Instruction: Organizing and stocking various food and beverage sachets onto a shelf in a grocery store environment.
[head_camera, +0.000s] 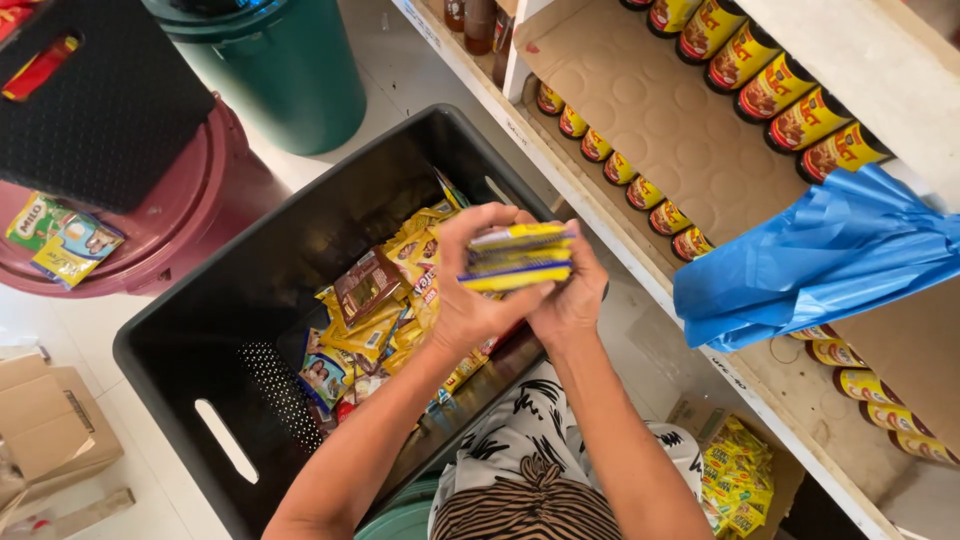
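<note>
Both my left hand (470, 300) and right hand (572, 298) clamp fingers around a squared-up stack of yellow sachets (518, 256) held above the black crate (250, 300) of loose packets (edges aligned for neatness, I'd judge), beside the wooden shelf (640, 265) of jars (640, 192).

Stack of flat yellow sachets (518, 256) with blue edging, held level, edge-on to camera, pinched between both hands (520, 295) above black crate (190, 340). More sachets (385, 310), yellow and brown, heaped loose in crate's corner.
</note>
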